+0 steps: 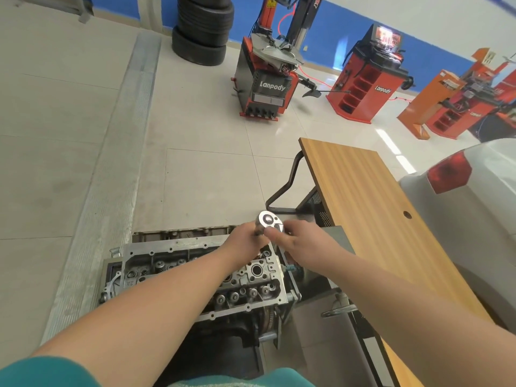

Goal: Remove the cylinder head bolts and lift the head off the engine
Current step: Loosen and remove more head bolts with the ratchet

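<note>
Left hand [245, 241] grips the ratchet [269, 221] steady above the head [195, 263]; right hand [296, 241] pinches its top, setting direction, I reckon.

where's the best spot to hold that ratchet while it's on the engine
Hold the ratchet as the hands do now: left hand wrapped round the upright shaft just under the round head, coming from the left, and the right hand on the head's right side. The tool stands upright over the cylinder head, so a low grip probably steadies it.
</note>
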`<action>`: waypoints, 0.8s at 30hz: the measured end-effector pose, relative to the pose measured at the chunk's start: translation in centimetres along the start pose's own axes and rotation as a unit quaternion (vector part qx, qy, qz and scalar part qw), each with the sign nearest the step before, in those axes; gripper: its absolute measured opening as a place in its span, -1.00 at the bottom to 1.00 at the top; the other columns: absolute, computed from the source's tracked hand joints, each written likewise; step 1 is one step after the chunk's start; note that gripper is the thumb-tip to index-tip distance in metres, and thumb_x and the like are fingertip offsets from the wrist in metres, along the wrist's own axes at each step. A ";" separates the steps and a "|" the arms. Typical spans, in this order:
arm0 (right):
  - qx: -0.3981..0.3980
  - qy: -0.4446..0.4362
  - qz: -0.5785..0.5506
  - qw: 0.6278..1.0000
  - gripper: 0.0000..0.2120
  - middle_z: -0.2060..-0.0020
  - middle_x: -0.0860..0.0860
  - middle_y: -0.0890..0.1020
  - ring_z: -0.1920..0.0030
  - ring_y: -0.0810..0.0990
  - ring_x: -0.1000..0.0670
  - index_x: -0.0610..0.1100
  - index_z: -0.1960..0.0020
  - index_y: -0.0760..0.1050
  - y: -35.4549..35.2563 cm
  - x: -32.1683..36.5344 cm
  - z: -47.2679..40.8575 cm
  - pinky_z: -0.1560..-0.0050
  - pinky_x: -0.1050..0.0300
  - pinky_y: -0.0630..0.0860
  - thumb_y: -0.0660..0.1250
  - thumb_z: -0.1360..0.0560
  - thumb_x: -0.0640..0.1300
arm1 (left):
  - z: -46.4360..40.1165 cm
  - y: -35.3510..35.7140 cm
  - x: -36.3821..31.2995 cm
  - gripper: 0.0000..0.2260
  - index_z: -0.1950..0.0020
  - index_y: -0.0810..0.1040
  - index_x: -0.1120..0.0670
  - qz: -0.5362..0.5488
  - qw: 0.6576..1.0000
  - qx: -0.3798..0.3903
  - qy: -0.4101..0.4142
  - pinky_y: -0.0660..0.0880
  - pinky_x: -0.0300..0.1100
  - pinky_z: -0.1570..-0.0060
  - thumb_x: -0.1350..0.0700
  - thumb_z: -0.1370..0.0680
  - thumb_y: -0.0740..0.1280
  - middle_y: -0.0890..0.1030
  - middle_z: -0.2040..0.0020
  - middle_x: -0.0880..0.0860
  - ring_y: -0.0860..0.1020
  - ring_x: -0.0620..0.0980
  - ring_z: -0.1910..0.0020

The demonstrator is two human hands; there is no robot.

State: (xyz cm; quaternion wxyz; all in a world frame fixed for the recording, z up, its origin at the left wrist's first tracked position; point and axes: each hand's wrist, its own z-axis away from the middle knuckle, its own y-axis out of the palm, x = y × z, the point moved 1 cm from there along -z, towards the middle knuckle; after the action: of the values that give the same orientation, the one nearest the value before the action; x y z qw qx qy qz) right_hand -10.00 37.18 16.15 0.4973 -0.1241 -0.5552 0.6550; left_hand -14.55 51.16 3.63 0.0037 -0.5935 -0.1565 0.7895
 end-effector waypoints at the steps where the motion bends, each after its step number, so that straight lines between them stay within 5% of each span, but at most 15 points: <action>1: 0.008 -0.012 0.027 1.000 -0.56 0.26 0.05 0.66 0.29 0.63 0.04 0.04 -0.01 0.55 -0.5 -0.6 0.4 0.25 0.04 0.55 0.32 -0.50 0.42 | 0.0 -0.1 -0.2 -0.81 0.18 0.63 -0.15 0.006 1.000 -0.004 -0.003 0.40 -0.29 0.32 0.07 -0.56 0.29 0.66 0.30 -0.18 0.53 -0.24 0.36; 4: 0.060 -0.022 0.127 0.990 -0.82 0.21 0.07 0.62 0.21 0.66 0.00 0.11 -0.08 0.49 -2.6 -3.1 1.3 0.17 0.00 0.65 0.40 -0.50 0.01 | 0.0 -0.6 -0.5 -0.84 0.14 0.63 -0.08 0.008 0.999 -0.031 -0.016 0.38 -0.18 0.33 0.06 -0.61 0.33 0.57 0.31 -0.08 0.43 -0.08 0.36; 7: 0.073 0.009 0.091 0.993 -0.87 0.24 0.06 0.63 0.28 0.63 0.07 0.14 0.02 0.53 -5.0 -6.4 2.5 0.28 0.21 0.56 0.44 -0.48 0.06 | 0.5 -0.8 0.0 -0.72 0.27 0.59 -0.16 0.020 0.999 -0.040 -0.026 0.30 -0.26 0.45 0.07 -0.63 0.33 0.43 0.46 -0.16 0.29 -0.16 0.48; 10: 0.077 0.027 -0.059 0.995 -0.70 0.29 0.07 0.67 0.36 0.63 0.09 0.12 0.01 0.64 -7.0 -10.3 3.5 0.31 0.30 0.55 0.56 -0.38 0.24 | 1.1 -0.5 -0.4 -0.64 0.35 0.57 -0.22 0.019 0.998 -0.054 -0.034 0.28 -0.24 0.43 0.04 -0.65 0.32 0.41 0.52 -0.17 0.27 -0.19 0.53; 13: 0.036 0.021 -0.262 0.964 -0.67 0.24 -0.03 0.64 0.36 0.51 0.03 0.05 -0.07 0.70 -6.8 -13.1 4.0 0.29 0.17 0.48 0.67 -0.37 0.10 | 1.7 0.2 -0.9 -0.56 0.40 0.58 -0.30 0.026 0.996 -0.075 -0.050 0.30 -0.19 0.38 0.00 -0.67 0.31 0.41 0.52 -0.15 0.28 -0.20 0.53; 17: -0.057 0.033 -0.577 0.814 -0.68 0.26 -0.09 0.59 0.44 0.38 0.04 -0.17 -0.04 0.68 -2.7 -13.1 4.2 0.46 0.23 0.35 0.66 -0.34 -0.13 | 1.9 1.1 -1.1 -0.66 0.33 0.51 -0.08 0.065 0.983 -0.147 -0.089 0.37 -0.12 0.26 0.04 -0.66 0.35 0.44 0.50 -0.13 0.35 -0.14 0.47; 19: -0.119 0.081 -0.678 0.721 -0.86 0.29 -0.07 0.60 0.47 0.43 0.04 -0.07 0.19 0.69 -0.4 -11.9 4.2 0.53 0.23 0.34 0.57 -0.47 -0.04 | 2.1 1.6 -1.2 -0.68 0.31 0.47 -0.04 0.081 0.973 -0.186 -0.110 0.36 -0.11 0.21 0.07 -0.65 0.36 0.43 0.49 -0.13 0.36 -0.07 0.41; 21: -0.169 0.171 -0.741 0.627 -0.68 0.34 0.01 0.62 0.45 0.58 0.04 -0.01 0.37 0.65 0.5 -11.1 3.7 0.50 0.20 0.43 0.47 -0.55 -0.03 | 2.4 2.3 -1.5 -0.69 0.30 0.47 0.01 0.102 0.961 -0.221 -0.132 0.35 -0.10 0.18 0.07 -0.66 0.34 0.42 0.46 -0.08 0.34 -0.01 0.36; 24: -0.182 0.184 -0.763 0.593 -0.54 0.39 0.06 0.64 0.39 0.66 0.05 0.04 0.51 0.63 -0.4 -10.6 2.6 0.34 0.13 0.55 0.40 -0.58 -0.04 | 2.4 3.1 -2.3 -0.65 0.26 0.44 0.08 0.145 0.939 -0.272 -0.153 0.33 -0.09 0.14 0.01 -0.70 0.26 0.38 0.35 0.08 0.34 0.08 0.24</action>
State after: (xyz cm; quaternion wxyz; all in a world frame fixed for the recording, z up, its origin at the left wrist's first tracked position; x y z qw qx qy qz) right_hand -6.61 27.18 13.29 0.8739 0.1393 -0.4513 -0.1148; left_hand -15.56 47.18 5.56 -0.2963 -0.4600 -0.2762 0.7902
